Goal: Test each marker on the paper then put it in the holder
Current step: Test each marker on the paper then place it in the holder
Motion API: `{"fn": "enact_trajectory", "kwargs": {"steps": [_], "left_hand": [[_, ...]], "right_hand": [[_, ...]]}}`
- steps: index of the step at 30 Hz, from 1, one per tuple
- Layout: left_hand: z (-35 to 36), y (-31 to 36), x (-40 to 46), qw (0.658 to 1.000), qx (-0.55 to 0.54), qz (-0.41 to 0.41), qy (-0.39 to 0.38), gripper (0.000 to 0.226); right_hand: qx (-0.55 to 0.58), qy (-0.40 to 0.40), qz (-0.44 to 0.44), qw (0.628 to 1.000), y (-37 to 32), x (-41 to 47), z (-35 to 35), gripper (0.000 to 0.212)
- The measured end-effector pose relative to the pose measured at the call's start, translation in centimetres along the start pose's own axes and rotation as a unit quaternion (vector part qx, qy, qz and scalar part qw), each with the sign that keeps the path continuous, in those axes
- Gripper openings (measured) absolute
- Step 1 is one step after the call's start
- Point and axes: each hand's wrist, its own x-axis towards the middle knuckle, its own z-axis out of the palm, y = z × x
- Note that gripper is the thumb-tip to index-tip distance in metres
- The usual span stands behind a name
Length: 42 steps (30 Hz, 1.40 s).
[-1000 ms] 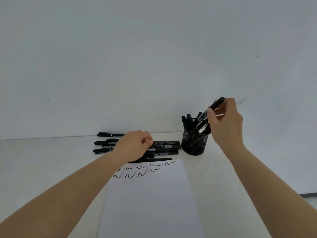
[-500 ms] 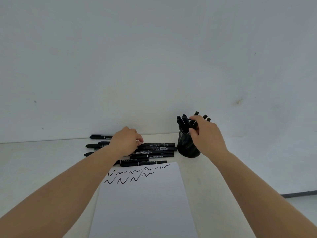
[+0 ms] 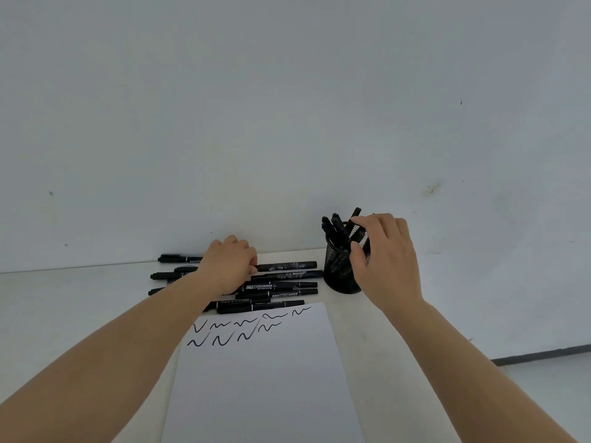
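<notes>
Head view: the left hand (image 3: pixel 228 266) lies knuckles-up over a row of loose black markers (image 3: pixel 281 286) at 11 o'clock of the paper (image 3: pixel 259 378), hiding their middles; whether its curled fingers pinch one cannot be told. At 1 o'clock, the black mesh holder (image 3: pixel 339 273) stands upright with several markers (image 3: pixel 332 227) leaning in it. The right hand (image 3: pixel 387 260), thumb and fingers curved and spread, covers the holder's right side; contact is unclear. Black squiggles (image 3: pixel 243 329) cross the paper's far edge.
</notes>
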Motion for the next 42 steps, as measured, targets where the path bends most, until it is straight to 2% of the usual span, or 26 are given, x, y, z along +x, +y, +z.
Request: {"fn": "enact_trajectory", "kwargs": {"steps": [1,3,6,8,10,12,16,18,20,23,26,28,31,35,37,42], "left_hand": [[-0.4,-0.2,-0.4,1.000,-0.006,-0.005,0.012,0.024],[-1.4,-0.4,-1.5,0.998,-0.037,-0.024,0.040,0.023],[-3.2,0.0,-3.8,0.982,-0.163,-0.073,0.067,0.017],[-4.4,1.2,-5.8,0.960,-0.262,-0.083,0.053,0.013],[-5.4,2.8,-7.6,0.945,-0.319,-0.065,0.025,0.008],[-6.0,4.2,-9.3,0.930,-0.364,-0.043,-0.008,0.003],[-6.7,5.5,-11.7,0.904,-0.425,-0.010,-0.035,0.010],[-7.0,5.9,-12.8,0.909,-0.416,-0.001,-0.023,0.011],[-7.1,6.4,-13.8,0.925,-0.380,0.020,0.021,0.013],[-7.0,7.4,-15.4,0.960,-0.254,0.066,0.101,0.016],[-7.3,7.9,-16.5,0.971,-0.169,0.062,0.156,0.030],[-8.0,7.9,-17.2,0.972,-0.127,0.070,0.185,0.037],[-8.6,7.8,-18.0,0.962,-0.076,0.089,0.245,0.036],[-9.0,7.9,-18.4,0.960,-0.020,0.098,0.261,0.032],[-9.0,8.0,-18.7,0.966,0.017,0.096,0.239,0.034],[-8.7,9.0,-19.7,0.985,-0.018,0.075,0.153,0.033]], "right_hand": [[0.009,0.026,-0.020,0.999,-0.2,-0.4,-0.2,0.027],[0.051,0.020,-0.033,0.998,-0.8,-1.5,-0.6,0.018],[0.159,-0.095,0.073,0.980,-2.3,-3.4,-0.4,0.014],[0.222,-0.197,0.149,0.943,-3.6,-4.5,0.1,0.013],[0.306,-0.271,0.208,0.889,-4.8,-5.1,0.7,0.008],[0.384,-0.275,0.265,0.841,-6.0,-5.4,0.9,0.011],[0.452,-0.187,0.344,0.802,-7.7,-5.7,0.8,0.024],[0.467,-0.167,0.365,0.788,-8.4,-6.2,0.4,0.031],[0.495,-0.160,0.391,0.759,-9.2,-6.7,0.0,0.036],[0.550,-0.129,0.424,0.708,-9.9,-7.1,-0.6,0.031],[0.574,-0.119,0.426,0.689,-10.3,-7.4,-1.2,0.032],[0.603,-0.141,0.429,0.657,-10.5,-7.6,-1.7,0.033],[0.629,-0.211,0.461,0.590,-10.2,-7.5,-2.5,0.033],[0.628,-0.281,0.487,0.537,-9.8,-7.7,-3.1,0.029],[0.626,-0.292,0.493,0.529,-9.7,-7.9,-3.2,0.028],[0.603,-0.304,0.474,0.565,-9.4,-8.4,-3.6,0.029]]}}
